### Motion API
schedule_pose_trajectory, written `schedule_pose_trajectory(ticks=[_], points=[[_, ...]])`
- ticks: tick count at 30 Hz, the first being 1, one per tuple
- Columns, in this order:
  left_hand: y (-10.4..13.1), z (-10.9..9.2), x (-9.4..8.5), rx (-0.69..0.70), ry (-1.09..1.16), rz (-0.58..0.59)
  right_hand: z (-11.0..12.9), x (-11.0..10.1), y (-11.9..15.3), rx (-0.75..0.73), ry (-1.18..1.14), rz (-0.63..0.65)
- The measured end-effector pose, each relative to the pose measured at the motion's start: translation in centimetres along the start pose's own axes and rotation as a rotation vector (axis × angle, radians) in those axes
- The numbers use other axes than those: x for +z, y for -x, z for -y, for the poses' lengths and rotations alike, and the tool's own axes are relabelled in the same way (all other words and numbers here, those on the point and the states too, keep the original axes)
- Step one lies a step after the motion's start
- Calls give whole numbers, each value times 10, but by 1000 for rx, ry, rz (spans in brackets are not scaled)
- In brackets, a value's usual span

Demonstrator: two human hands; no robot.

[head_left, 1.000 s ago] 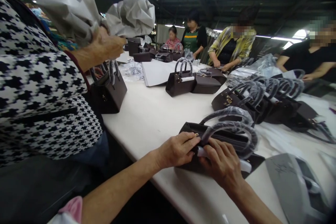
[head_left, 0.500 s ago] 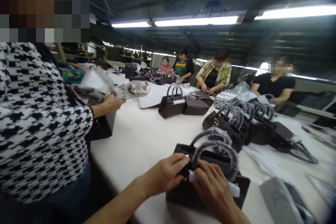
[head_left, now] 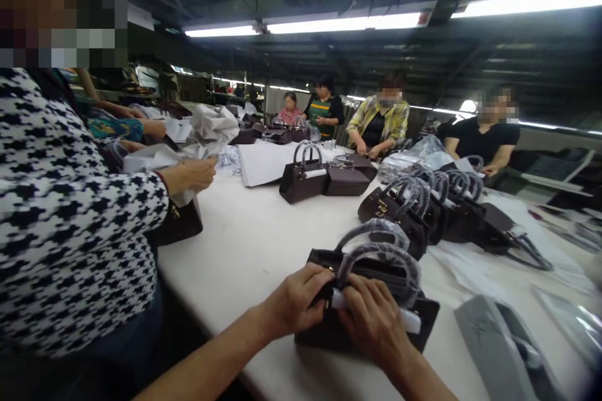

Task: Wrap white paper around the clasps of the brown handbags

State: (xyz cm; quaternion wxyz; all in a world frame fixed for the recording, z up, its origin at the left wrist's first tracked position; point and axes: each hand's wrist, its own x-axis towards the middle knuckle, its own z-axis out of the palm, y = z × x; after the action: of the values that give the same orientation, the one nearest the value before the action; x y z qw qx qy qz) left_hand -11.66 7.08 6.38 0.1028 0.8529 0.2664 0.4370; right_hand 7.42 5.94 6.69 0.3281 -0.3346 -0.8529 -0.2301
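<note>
A dark brown handbag [head_left: 327, 339] stands upright on the table before me, its two arched handles [head_left: 380, 266] wrapped in clear plastic film. My left hand [head_left: 298, 301] is closed in a pinch at the bag's upper front edge, left of the near handle's base, by a small gold-coloured fitting. Beside it, my right hand [head_left: 371, 313] curls its fingers over the front of the bag, around a white wrapped strip [head_left: 411, 321] that sticks out to the right. The fingertips of my right hand are partly hidden.
A co-worker in a houndstooth top [head_left: 89, 219] stands close on my left, handling grey-white paper [head_left: 209, 128] at another bag. More handbags [head_left: 395, 213] stand ahead and to the right on the white table [head_left: 235, 244]. A grey box-like holder [head_left: 493, 338] lies at right. Several people work beyond.
My view has shifted slightly. Both hands stay at the same part of the handbag, with small finger movements. The co-worker's grey-white paper has moved and now bunches up higher.
</note>
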Motion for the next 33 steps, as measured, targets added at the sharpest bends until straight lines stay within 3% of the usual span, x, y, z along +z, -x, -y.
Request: schedule_pose_trajectory(ticks=[6,11,17,20,27,29,33], points=[[-3,-3,2,-89,11,32,2,-2,-6,36,-6,26],[-8,-10,1,-292,59,15,2,0,-12,87,-2,83],[-4,-3,-9,-255,285,52,-20,-15,-16,29,-177,247],[1,-1,-6,-299,349,11,-26,-26,-17,5,-304,334],[21,-16,17,-377,333,-162,-9,-27,-6,-11,-229,171],[25,-21,20,-456,352,-204,-5,-28,-1,-28,-213,137],[22,-27,18,-652,468,-124,1,-24,2,34,-209,98]])
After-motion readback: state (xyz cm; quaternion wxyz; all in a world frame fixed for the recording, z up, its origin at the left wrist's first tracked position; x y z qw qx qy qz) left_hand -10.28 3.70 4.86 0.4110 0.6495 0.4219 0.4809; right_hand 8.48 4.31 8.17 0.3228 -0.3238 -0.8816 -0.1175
